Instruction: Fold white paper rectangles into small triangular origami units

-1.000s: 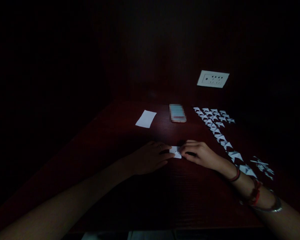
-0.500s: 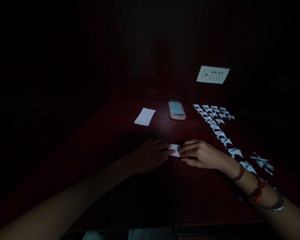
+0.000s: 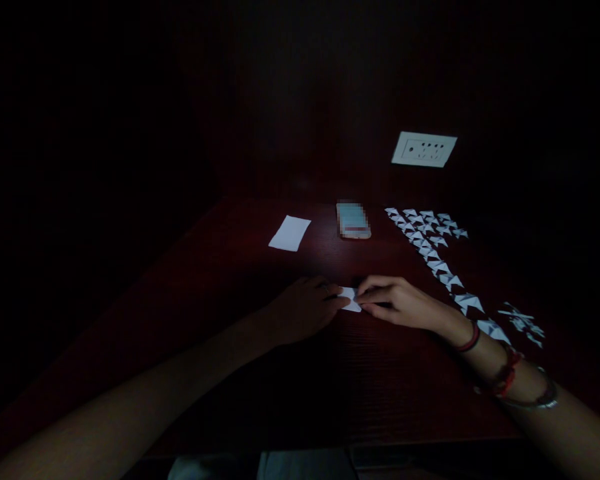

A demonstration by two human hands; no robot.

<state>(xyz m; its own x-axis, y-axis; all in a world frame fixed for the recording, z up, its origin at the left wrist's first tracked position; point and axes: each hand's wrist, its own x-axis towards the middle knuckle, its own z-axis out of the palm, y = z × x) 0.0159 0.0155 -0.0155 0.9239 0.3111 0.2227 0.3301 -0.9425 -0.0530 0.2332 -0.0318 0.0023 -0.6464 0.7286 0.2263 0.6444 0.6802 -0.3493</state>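
A small white piece of paper (image 3: 349, 299) lies on the dark red table between my hands. My left hand (image 3: 307, 310) grips its left end, with the thumb and fingertips on the paper. At the right end, my right hand (image 3: 393, 301) has its thumb and fingers pinched at the paper's edge. The fingers partly cover the sheet, so its folds cannot be made out. Beyond my hands lies a flat white sheet of paper (image 3: 290, 233).
A phone (image 3: 353, 221) rests near the back of the table (image 3: 220, 253). Several folded white paper pieces (image 3: 429, 253) run in rows along the right, with thin paper scraps (image 3: 523, 323) beside them. A white socket plate (image 3: 424, 149) is on the wall.
My right hand has shifted slightly up and left, its fingers drawn closer into a pinch at the paper's right end. My left hand stays almost where it was.
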